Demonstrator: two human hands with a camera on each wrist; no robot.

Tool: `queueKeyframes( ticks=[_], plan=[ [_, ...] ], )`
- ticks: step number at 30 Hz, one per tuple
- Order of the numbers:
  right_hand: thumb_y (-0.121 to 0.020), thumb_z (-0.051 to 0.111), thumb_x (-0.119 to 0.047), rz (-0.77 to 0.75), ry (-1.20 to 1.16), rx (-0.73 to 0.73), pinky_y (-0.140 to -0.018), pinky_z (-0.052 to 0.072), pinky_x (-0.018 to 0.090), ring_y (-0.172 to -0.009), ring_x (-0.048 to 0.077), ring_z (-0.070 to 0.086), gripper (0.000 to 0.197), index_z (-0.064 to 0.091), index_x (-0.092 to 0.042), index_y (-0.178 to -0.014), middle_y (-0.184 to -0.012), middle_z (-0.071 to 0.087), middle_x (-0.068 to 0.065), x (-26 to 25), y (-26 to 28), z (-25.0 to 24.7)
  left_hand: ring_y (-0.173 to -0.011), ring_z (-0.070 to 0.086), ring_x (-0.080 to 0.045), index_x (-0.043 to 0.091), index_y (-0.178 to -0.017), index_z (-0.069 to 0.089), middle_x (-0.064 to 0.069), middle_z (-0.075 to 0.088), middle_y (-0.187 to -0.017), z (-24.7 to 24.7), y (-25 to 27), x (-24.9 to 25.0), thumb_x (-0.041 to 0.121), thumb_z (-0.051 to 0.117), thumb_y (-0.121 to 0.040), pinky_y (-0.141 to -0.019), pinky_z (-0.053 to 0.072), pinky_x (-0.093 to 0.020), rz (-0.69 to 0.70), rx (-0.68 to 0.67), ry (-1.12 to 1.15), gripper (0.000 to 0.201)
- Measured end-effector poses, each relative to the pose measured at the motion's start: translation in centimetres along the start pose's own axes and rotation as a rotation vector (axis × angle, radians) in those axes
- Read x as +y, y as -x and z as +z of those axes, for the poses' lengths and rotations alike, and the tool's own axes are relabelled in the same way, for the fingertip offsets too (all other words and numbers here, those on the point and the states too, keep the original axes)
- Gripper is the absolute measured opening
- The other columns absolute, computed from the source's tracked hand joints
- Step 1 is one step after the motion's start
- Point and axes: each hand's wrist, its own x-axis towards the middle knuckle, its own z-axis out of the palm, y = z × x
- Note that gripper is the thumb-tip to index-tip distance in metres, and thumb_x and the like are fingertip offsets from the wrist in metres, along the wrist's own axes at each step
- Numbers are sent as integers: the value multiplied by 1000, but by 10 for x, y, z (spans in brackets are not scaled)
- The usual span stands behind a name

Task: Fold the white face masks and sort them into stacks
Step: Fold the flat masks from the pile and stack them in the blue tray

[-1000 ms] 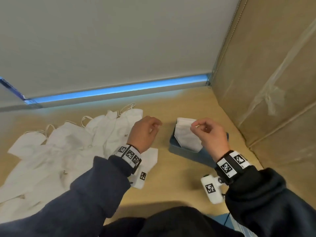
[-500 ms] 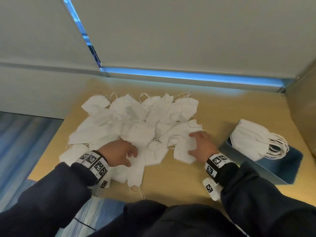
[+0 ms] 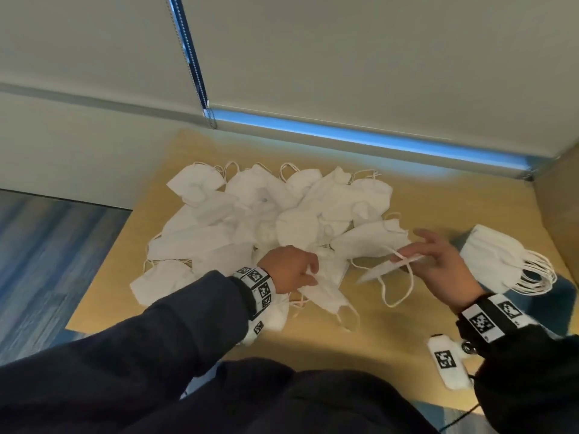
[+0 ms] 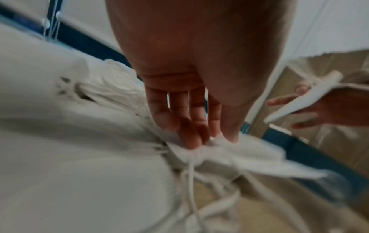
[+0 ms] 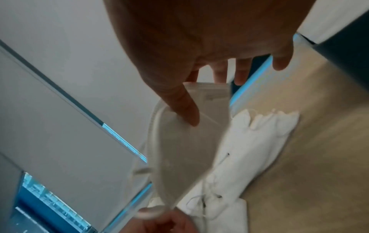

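A loose pile of white face masks (image 3: 266, 214) covers the middle of the wooden table (image 3: 438, 195). My right hand (image 3: 410, 256) pinches one flat folded mask (image 3: 388, 270) between thumb and fingers and holds it above the table, its ear loops hanging; the right wrist view shows this mask (image 5: 179, 141) under the thumb (image 5: 185, 107). My left hand (image 3: 308, 274) pinches another mask (image 3: 326, 296) at the pile's front edge, fingertips (image 4: 191, 141) pressed into the cloth. A stack of folded masks (image 3: 501, 261) lies in a blue tray (image 3: 564, 296) at the right.
A cardboard wall (image 3: 560, 189) closes the table's right side and a window blind (image 3: 344, 57) stands behind it. Blue carpet (image 3: 47, 261) lies beyond the left table edge. A small white tagged device (image 3: 448, 364) hangs below my right wrist.
A second ago both hands were at the blue tray, then they came down on the pile. Now the right hand has lifted a mask off it, and the left hand has pinched another.
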Motion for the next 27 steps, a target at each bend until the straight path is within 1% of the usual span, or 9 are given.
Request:
queueKeyframes(
  ticks=[4, 7, 9, 11, 14, 16, 20, 24, 27],
  plan=[
    [-76, 75, 12, -56, -159, 105, -100, 42, 21, -116, 8, 52, 28, 82, -15, -82, -139, 48, -1, -34, 19, -1, -92, 68, -10, 31, -127, 63, 7, 71, -109, -19, 0, 5, 12, 69, -94, -83, 57, -25, 78, -4, 420, 39],
    [-86, 60, 17, 74, -467, 0, -76, 60, 32, -102, 30, 70, 39, 82, -14, -78, -113, 73, 10, -46, 26, 17, -91, 67, -17, 29, -111, 67, 7, 70, -98, -36, 15, -16, 29, 67, -93, -75, 51, -31, 52, 79, 50, 18],
    [-91, 51, 16, 178, -561, -31, -68, 61, 41, -95, 41, 70, 39, 81, -8, -86, -107, 76, 13, -50, 30, 34, -99, 65, -22, 29, -113, 65, 3, 67, -108, -37, 31, -38, 44, 67, -90, -75, 46, -31, -21, 11, -250, 28],
    [-90, 43, 20, 223, -626, -43, -74, 63, 44, -96, 39, 70, 44, 78, -4, -101, -112, 75, 13, -53, 34, 53, -107, 59, -24, 27, -124, 57, 0, 60, -120, -28, 44, -59, 50, 72, -85, -77, 44, -33, -49, -113, -387, 48],
    [-81, 37, 19, 268, -747, -127, -89, 60, 51, -77, 34, 57, 58, 76, -7, -116, -83, 61, 13, -52, 36, 74, -116, 50, -23, 29, -137, 45, 1, 48, -129, -13, 53, -81, 58, 79, -73, -78, 47, -37, -37, -89, -367, 78],
    [-74, 43, 7, 297, -835, -214, -93, 57, 57, -87, 40, 54, 58, 73, -6, -121, -98, 61, 16, -55, 36, 84, -116, 50, -23, 28, -140, 43, 1, 48, -130, -14, 51, -84, 62, 79, -70, -83, 47, -39, -65, -48, -381, 86],
    [-92, 60, 5, 256, -638, -111, -68, 63, 38, -92, 27, 70, 31, 75, -11, -113, -123, 68, 22, -71, 33, 107, -111, 57, -24, 27, -132, 53, 0, 61, -122, -18, 43, -77, 60, 77, -74, -92, 39, -39, -78, -85, -463, 70],
    [-83, 68, 14, 204, -539, -32, -65, 61, 32, -96, 24, 70, 75, 46, -30, -140, -115, 67, 12, -72, 31, 119, -112, 59, -21, 32, -119, 62, 7, 62, -113, -30, 40, -75, 46, 74, -84, -94, 40, -38, -125, -106, -200, 40],
    [-81, 73, 10, 246, -541, 44, -61, 56, 21, -89, 23, 72, 71, 48, -23, -139, -103, 72, 14, -64, 26, 118, -108, 58, -15, 42, -97, 64, 17, 57, -102, -54, 45, -75, 36, 72, -87, -100, 44, -39, -92, -9, 115, 14]
  ],
)
